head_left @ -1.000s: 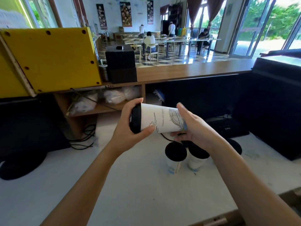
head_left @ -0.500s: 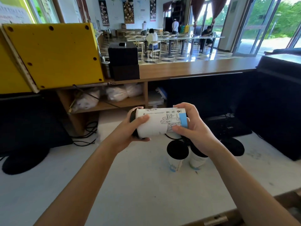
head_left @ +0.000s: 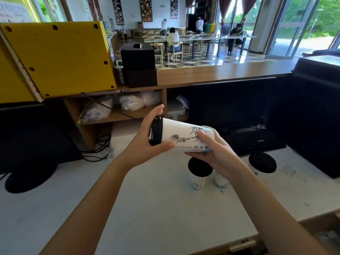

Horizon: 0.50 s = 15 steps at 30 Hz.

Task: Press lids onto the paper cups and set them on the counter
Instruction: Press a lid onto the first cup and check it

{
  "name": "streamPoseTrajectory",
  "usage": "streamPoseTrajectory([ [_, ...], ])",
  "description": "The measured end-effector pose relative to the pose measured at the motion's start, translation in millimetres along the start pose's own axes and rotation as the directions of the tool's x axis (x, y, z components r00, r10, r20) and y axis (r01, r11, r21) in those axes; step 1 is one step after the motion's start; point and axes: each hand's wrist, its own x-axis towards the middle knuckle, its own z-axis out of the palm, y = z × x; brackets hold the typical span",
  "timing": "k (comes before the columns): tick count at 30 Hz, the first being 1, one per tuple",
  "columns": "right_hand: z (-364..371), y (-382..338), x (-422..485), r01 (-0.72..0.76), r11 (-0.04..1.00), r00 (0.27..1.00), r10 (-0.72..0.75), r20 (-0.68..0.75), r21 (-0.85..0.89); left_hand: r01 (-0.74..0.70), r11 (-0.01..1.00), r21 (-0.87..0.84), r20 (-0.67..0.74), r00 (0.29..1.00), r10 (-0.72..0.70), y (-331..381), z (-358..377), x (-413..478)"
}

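Two hands hold one white paper cup (head_left: 184, 137) on its side in the air above the white counter (head_left: 147, 208), its mouth turned left and tipped slightly up. A black lid (head_left: 156, 133) sits on that mouth. The left hand (head_left: 145, 144) curls round the lid end, thumb along the lower wall and fingertips showing over the rim. The right hand (head_left: 211, 151) grips the base end, thumb on the printed wall and fingers underneath.

Below the right hand a lidded cup (head_left: 200, 168) stands upright on the counter. A second cup (head_left: 220, 181) stands just beside it, its top hidden by the wrist. A third lidded cup (head_left: 262, 162) stands further right, near a black keyboard (head_left: 253, 142).
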Motion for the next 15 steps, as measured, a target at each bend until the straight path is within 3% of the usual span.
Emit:
streamPoseTrajectory([
  [4,-2,-4,0,0.105,0.994,0.99,-0.101,0.097,-0.04,0.281,0.917,-0.284,0.094,0.96,-0.265,-1,-8,6],
  [6,-5,-5,1,0.123,0.991,0.984,-0.116,0.133,-0.05,0.333,0.877,-0.346,0.134,0.943,-0.305,-2,-8,7],
  [10,-11,-1,7,-0.005,0.996,0.998,0.01,0.057,-0.088,0.127,0.987,-0.096,-0.046,0.99,-0.131,-6,1,1],
  [13,-6,1,9,-0.19,0.98,0.978,0.184,-0.102,-0.053,-0.03,0.999,-0.013,-0.131,0.991,0.029,-4,5,-5],
  [15,-3,7,10,-0.197,0.98,0.976,0.199,-0.093,0.029,-0.14,0.983,0.117,-0.152,0.976,0.157,-3,6,-7],
])
